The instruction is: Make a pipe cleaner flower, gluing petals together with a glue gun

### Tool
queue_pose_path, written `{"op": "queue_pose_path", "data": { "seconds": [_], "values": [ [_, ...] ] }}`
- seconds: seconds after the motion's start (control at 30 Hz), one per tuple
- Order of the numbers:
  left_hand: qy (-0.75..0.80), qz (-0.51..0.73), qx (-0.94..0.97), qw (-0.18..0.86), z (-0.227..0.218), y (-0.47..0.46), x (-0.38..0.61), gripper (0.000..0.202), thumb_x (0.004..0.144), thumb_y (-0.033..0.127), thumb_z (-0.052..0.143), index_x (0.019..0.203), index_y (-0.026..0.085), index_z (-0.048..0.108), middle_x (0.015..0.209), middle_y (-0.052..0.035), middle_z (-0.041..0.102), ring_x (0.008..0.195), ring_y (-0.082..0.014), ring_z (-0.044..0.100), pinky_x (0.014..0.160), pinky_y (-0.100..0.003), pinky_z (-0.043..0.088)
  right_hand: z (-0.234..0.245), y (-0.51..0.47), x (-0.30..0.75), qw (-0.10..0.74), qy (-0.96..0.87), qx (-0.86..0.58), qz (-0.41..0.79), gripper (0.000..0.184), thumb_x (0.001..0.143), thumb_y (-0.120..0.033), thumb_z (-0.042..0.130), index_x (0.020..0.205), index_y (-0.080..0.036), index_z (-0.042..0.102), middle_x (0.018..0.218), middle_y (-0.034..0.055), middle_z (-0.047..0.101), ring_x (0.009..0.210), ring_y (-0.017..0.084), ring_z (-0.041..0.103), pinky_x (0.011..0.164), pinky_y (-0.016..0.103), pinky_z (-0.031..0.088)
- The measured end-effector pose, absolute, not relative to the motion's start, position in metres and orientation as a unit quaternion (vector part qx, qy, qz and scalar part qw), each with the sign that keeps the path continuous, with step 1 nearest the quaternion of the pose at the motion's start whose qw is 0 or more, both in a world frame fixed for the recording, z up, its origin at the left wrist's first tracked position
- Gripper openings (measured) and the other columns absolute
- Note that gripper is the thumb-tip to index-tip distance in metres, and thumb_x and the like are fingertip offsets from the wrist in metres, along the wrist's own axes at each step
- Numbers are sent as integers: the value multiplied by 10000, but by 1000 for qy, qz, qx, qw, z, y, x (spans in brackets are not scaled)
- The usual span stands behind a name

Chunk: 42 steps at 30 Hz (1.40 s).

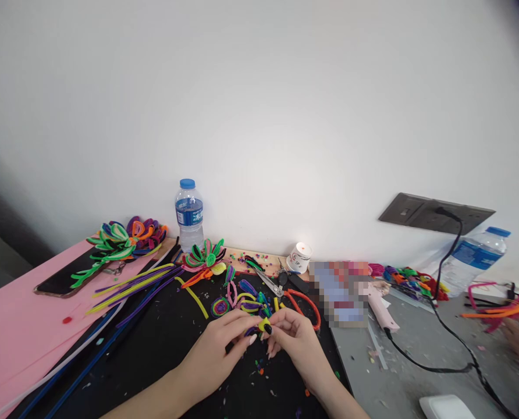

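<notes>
While the left hand (224, 344) and right hand (297, 333) pinch a yellow fuzzy piece (263, 322) between closed fingers (241, 323) at the frame's lower centre, the step in hand appears to be shaping it; the next move probably calls for a steady, light pinch.

Black surface (163, 361), scissors (279, 292), yellow fuzzy strip (194, 298)

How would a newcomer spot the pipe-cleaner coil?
Find the black work surface, then the left hand over it. The pipe-cleaner coil lies just beyond that hand. It is a round, tightly wound spiral, unlike the petal-shaped loops nearby.
</notes>
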<state>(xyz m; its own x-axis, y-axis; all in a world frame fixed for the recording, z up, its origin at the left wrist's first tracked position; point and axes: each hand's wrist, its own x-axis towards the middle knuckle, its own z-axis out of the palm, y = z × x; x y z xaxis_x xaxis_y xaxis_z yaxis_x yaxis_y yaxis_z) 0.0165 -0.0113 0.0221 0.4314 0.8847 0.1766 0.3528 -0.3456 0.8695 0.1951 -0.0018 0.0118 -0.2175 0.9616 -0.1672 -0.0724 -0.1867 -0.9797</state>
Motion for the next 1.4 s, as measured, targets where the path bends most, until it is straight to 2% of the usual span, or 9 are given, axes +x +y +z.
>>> {"op": "queue_pose_path", "data": {
  "seconds": [0.13, 0.33, 0.5, 0.67, 0.73, 0.83, 0.93, 1.23, 1.4],
  "values": [
    [413, 340, 741, 406, 21, -12, 17, 362, 794, 139, 438, 1091, 264, 603, 1016, -58, 614, 780, -159, 589, 715, -253, 490, 11, -1, 196, 420, -482, -455, 620, 201, 665, -302, 689, 722, -133, 597, 516, -15, 618, 442, 107, 571, 459, 208, 458],
    [410, 342, 749, 392, 21, -11, 18, 397, 791, 123, 435, 1117, 284, 594, 1015, -48, 625, 852, -175, 591, 771, -272, 480, 6, 1, 200, 438, -460, -450, 628, 173, 661, -251, 701, 757, -124, 634, 544, -2, 628, 482, 107, 574, 506, 217, 469],
    [411, 344, 751, 385, 20, -10, 18, 383, 788, 135, 462, 1111, 288, 600, 1029, -41, 636, 926, -186, 578, 833, -279, 455, 6, 1, 201, 446, -450, -441, 636, 154, 668, -259, 696, 728, -130, 637, 529, -19, 589, 449, 87, 513, 471, 206, 442],
    [405, 324, 755, 402, 23, -12, 18, 421, 804, 151, 443, 1187, 303, 536, 1042, -47, 623, 795, -163, 598, 754, -277, 487, 7, 1, 201, 446, -467, -441, 623, 162, 684, -285, 682, 720, -134, 633, 522, -41, 529, 431, 71, 443, 428, 196, 421],
    [401, 322, 757, 403, 25, -12, 18, 419, 812, 161, 435, 1195, 304, 527, 1032, -49, 626, 788, -162, 597, 762, -285, 487, 6, 1, 201, 450, -470, -438, 620, 173, 675, -297, 687, 716, -137, 634, 545, -34, 537, 445, 77, 451, 429, 203, 430],
    [395, 322, 765, 393, 26, -13, 18, 415, 816, 154, 433, 1187, 308, 534, 1046, -45, 624, 894, -178, 584, 831, -300, 460, 6, 2, 202, 459, -468, -436, 617, 180, 650, -302, 702, 704, -143, 635, 567, -23, 564, 464, 93, 480, 442, 218, 448],
    [392, 319, 773, 383, 26, -13, 18, 422, 812, 143, 438, 1185, 314, 534, 1076, -40, 617, 951, -185, 571, 861, -298, 445, 7, 2, 202, 448, -479, -445, 609, 163, 664, -293, 687, 686, -137, 643, 511, -25, 572, 441, 97, 497, 449, 217, 441],
    [382, 325, 792, 348, 18, -12, 17, 410, 823, 143, 423, 1179, 312, 539, 1069, -35, 629, 956, -183, 575, 870, -300, 445, 6, 0, 201, 421, -529, -468, 569, 99, 712, -230, 634, 682, -135, 643, 499, -9, 595, 455, 122, 549, 500, 239, 456],
    [380, 304, 821, 298, 13, -12, 17, 413, 838, 146, 405, 1207, 301, 508, 1094, -33, 618, 973, -171, 572, 884, -277, 442, 6, -2, 201, 413, -586, -490, 495, 87, 741, -175, 579, 681, -154, 639, 540, -1, 586, 507, 142, 559, 524, 246, 457]
  ]
}}
